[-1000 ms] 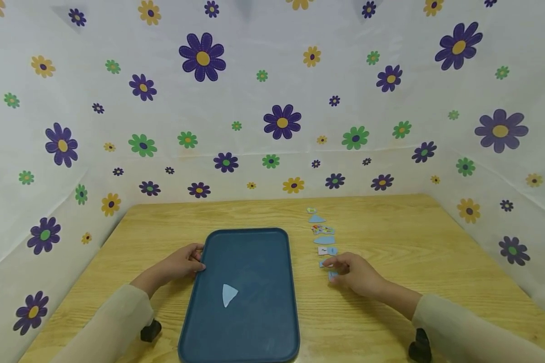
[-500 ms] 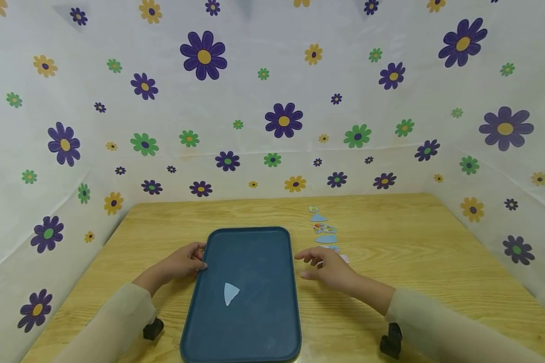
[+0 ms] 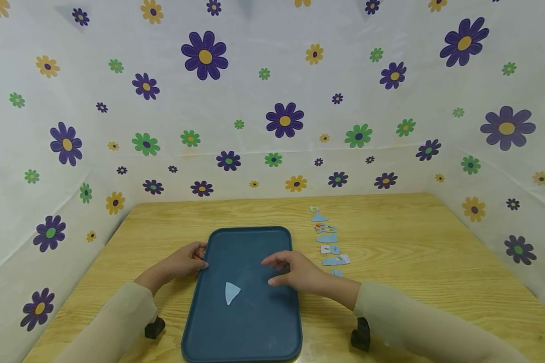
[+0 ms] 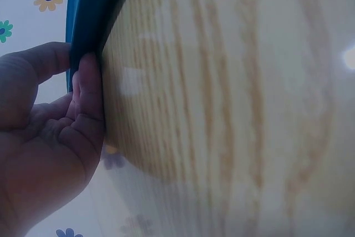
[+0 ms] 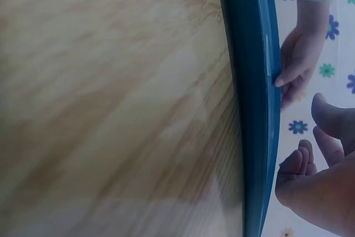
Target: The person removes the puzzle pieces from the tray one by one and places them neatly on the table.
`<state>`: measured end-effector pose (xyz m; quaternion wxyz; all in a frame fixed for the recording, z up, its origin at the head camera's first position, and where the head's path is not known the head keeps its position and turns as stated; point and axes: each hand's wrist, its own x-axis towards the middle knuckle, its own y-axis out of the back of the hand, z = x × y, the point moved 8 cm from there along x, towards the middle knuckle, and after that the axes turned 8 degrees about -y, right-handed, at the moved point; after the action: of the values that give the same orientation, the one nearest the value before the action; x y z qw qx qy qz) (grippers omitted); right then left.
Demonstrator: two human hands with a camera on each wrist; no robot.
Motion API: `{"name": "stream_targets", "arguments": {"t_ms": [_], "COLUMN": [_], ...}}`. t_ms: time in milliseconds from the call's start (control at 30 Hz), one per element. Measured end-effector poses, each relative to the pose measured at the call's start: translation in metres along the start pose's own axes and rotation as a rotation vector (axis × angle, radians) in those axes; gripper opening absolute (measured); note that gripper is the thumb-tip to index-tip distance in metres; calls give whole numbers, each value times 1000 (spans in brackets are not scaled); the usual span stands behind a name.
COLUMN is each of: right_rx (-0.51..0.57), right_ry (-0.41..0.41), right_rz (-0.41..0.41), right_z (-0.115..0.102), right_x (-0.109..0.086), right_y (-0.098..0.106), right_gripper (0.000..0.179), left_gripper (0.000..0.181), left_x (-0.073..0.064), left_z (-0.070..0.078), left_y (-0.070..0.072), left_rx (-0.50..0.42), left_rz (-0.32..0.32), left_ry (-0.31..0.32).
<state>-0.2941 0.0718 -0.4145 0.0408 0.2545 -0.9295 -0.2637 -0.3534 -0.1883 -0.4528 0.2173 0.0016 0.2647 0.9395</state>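
A dark blue tray [image 3: 242, 333] lies lengthwise on the wooden table. My left hand [image 3: 184, 260] grips its left edge, thumb on the rim and fingers against the outer side; the left wrist view shows this hand [image 4: 61, 120] close up. Inside the tray lies one flat, pale blue, wedge-shaped piece [image 3: 231, 293]. Over the tray's right part hovers my right hand [image 3: 297, 272], thumb and fingers apart with nothing between them. The same hand [image 5: 319, 176] appears past the tray wall [image 5: 258, 104] in the right wrist view, its fingers loosely bent.
Right of the tray, several small flat pieces form a column, among them a blue triangle [image 3: 319, 218], a multicoloured piece [image 3: 325, 228], a wavy printed piece [image 3: 336, 260] and a blue piece [image 3: 337, 273] partly behind the right forearm. A flower-patterned cloth [image 3: 250, 101] encloses the table [image 3: 390, 237].
My right hand has moved left, from the column of pieces to above the tray, uncovering the nearer pieces. The left hand has kept its grip on the tray's edge.
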Motion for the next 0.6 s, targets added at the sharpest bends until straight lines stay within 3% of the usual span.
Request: {"name": "stream_targets", "arguments": {"t_ms": [300, 600], "right_rx": [-52, -124], "right_ry": [38, 41], "right_rz": [-174, -397], "right_z": [-22, -27], "right_x": [20, 40], "right_y": [-25, -54], "right_gripper": [39, 42], "left_gripper": [58, 60], "left_x": [3, 2], "left_z": [-4, -3], "left_y": [1, -1], "left_rx": [-4, -19], "left_rz": [-4, -19], "left_ry": [3, -6]}}
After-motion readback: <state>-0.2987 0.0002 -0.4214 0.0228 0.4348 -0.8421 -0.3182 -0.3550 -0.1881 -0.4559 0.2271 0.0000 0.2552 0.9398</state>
